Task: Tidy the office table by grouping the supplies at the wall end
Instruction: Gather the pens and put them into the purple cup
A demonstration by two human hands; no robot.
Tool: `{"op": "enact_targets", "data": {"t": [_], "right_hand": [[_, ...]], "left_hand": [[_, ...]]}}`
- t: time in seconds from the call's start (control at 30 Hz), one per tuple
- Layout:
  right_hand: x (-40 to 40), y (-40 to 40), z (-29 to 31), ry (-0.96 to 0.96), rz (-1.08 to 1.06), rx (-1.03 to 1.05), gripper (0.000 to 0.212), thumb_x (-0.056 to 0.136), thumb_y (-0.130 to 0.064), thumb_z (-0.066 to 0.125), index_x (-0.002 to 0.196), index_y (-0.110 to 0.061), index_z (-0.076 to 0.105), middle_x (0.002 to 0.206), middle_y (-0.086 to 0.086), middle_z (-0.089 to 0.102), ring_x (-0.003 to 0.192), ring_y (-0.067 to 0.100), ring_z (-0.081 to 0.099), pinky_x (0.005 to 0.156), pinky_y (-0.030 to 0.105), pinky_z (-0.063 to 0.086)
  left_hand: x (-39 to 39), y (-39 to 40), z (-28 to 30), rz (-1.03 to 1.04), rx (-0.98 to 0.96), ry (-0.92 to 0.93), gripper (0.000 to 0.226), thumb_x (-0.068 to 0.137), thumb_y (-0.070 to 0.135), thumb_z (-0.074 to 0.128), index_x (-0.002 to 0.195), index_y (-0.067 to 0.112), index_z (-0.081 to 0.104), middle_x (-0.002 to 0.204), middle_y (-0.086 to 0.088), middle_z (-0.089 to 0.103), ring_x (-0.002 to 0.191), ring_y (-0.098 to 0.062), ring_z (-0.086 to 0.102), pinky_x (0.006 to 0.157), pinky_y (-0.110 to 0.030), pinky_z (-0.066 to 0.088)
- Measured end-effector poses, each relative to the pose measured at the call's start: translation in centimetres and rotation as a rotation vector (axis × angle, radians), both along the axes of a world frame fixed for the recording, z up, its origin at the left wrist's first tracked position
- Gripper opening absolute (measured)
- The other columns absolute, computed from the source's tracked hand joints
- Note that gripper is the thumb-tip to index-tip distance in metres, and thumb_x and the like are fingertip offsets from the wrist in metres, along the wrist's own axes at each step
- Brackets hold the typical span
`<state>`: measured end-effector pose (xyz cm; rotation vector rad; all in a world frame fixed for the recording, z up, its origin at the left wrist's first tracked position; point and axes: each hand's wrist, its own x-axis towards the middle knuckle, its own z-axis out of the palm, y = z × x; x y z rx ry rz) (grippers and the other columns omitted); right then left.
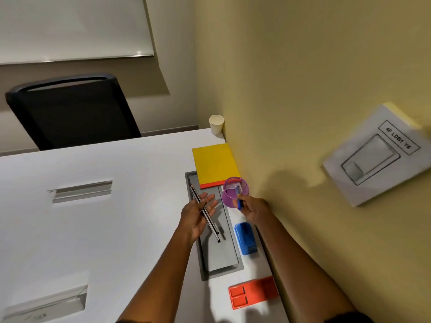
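Note:
My left hand [198,215] lies palm up over the grey cable tray [214,252], with two dark pencils [205,213] resting across its loosely spread fingers. My right hand [253,209] pinches a blue pen [239,199] whose tip reaches into a purple mesh pen cup [233,191] standing by the yellow wall. A yellow notepad [215,165] with a red edge lies just beyond the cup. A blue stapler [245,238] sits beside the tray on the wall side. An orange organiser tray [253,292] rests near my right forearm.
A white paper cup [216,124] stands at the table's far corner against the wall. A black office chair [70,110] is behind the white table [105,229]. Two grey cable slots [81,191] cut into the tabletop at left. A wall switch plate [375,155] sticks out on the right.

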<state>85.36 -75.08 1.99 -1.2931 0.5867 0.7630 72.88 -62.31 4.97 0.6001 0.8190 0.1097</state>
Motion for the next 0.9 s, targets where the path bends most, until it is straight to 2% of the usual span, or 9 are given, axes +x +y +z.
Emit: {"op": "enact_targets", "data": {"t": [0.1, 0.17, 0.23, 0.33, 0.47, 0.57, 0.67, 0.77, 0.9], "right_hand": [[0.4, 0.6, -0.2, 0.023, -0.043, 0.016, 0.011, 0.086, 0.007, 0.061, 0.096, 0.010, 0.056, 0.067, 0.015, 0.060, 0.049, 0.018, 0.064, 0.041, 0.024, 0.053], [0.7, 0.9, -0.3, 0.019, -0.074, 0.031, 0.026, 0.087, 0.006, 0.061, 0.110, 0.014, 0.054, 0.080, 0.019, 0.058, 0.065, 0.023, 0.061, 0.058, 0.027, 0.059], [0.7, 1.0, -0.2, 0.023, -0.103, 0.053, 0.027, 0.090, 0.003, 0.059, 0.114, 0.015, 0.052, 0.096, 0.027, 0.061, 0.076, 0.027, 0.063, 0.085, 0.039, 0.055], [0.2, 0.8, 0.3, 0.030, -0.075, 0.020, 0.036, 0.098, -0.010, 0.049, 0.126, 0.013, 0.046, 0.125, 0.030, 0.057, 0.107, 0.037, 0.064, 0.097, 0.042, 0.051], [-1.0, -0.2, 0.6, 0.014, -0.072, -0.037, 0.042, 0.097, -0.011, 0.042, 0.131, 0.014, 0.042, 0.126, 0.027, 0.058, 0.112, 0.037, 0.062, 0.094, 0.040, 0.053], [-2.8, -0.6, 1.4, -0.102, -0.093, -0.155, 0.034, 0.094, -0.007, 0.043, 0.120, 0.012, 0.052, 0.112, 0.026, 0.066, 0.097, 0.037, 0.067, 0.077, 0.039, 0.057], [-4.7, -0.7, 2.8, -0.333, -0.077, -0.330, 0.021, 0.093, -0.010, 0.052, 0.108, 0.000, 0.063, 0.084, 0.014, 0.068, 0.072, 0.028, 0.067, 0.062, 0.035, 0.056], [-6.5, -1.0, 4.7, -0.527, 0.126, -0.266, 0.008, 0.090, -0.013, 0.062, 0.095, -0.009, 0.066, 0.079, 0.007, 0.068, 0.060, 0.013, 0.058, 0.053, 0.024, 0.049], [-7.6, -1.5, 5.6, -0.653, 0.530, -0.115, 0.016, 0.083, -0.015, 0.073, 0.098, -0.009, 0.068, 0.087, 0.005, 0.071, 0.074, 0.012, 0.064, 0.060, 0.023, 0.050]], "left_hand": [[0.3, 0.2, 0.1, -0.018, 0.029, -0.003, 0.032, 0.099, 0.003, 0.038, 0.129, 0.006, 0.049, 0.128, -0.011, 0.060, 0.108, -0.026, 0.062, 0.080, -0.035, 0.051], [0.4, 0.4, 0.0, -0.022, 0.040, 0.000, 0.034, 0.099, 0.003, 0.040, 0.130, 0.007, 0.050, 0.128, -0.010, 0.061, 0.109, -0.024, 0.063, 0.077, -0.034, 0.052], [0.3, 0.4, 0.0, -0.019, 0.038, -0.002, 0.033, 0.098, 0.002, 0.042, 0.128, 0.008, 0.052, 0.125, -0.008, 0.064, 0.106, -0.022, 0.065, 0.066, -0.033, 0.056], [0.1, 0.2, 0.4, -0.001, 0.014, -0.025, 0.031, 0.097, 0.001, 0.044, 0.125, 0.007, 0.054, 0.118, -0.008, 0.066, 0.103, -0.023, 0.065, 0.055, -0.029, 0.057], [-0.3, -0.3, 0.6, 0.023, -0.003, -0.057, 0.031, 0.097, 0.000, 0.043, 0.126, 0.005, 0.053, 0.124, -0.012, 0.062, 0.104, -0.027, 0.064, 0.066, -0.035, 0.059], [-0.6, -0.6, 0.8, 0.028, -0.005, -0.074, 0.028, 0.097, 0.000, 0.044, 0.122, 0.005, 0.055, 0.125, -0.014, 0.062, 0.104, -0.029, 0.065, 0.078, -0.038, 0.058], [-1.1, -0.9, 1.3, 0.017, -0.008, -0.097, 0.025, 0.098, 0.000, 0.042, 0.119, 0.005, 0.055, 0.124, -0.015, 0.062, 0.107, -0.031, 0.064, 0.081, -0.039, 0.058], [-1.9, -1.2, 2.0, -0.018, -0.009, -0.105, 0.028, 0.099, 0.000, 0.037, 0.122, 0.004, 0.053, 0.126, -0.014, 0.062, 0.108, -0.030, 0.063, 0.082, -0.038, 0.054], [-2.9, -1.5, 2.6, -0.040, -0.030, -0.120, 0.031, 0.098, -0.001, 0.039, 0.127, 0.002, 0.050, 0.127, -0.014, 0.061, 0.093, -0.023, 0.071, 0.071, -0.035, 0.060]]}}
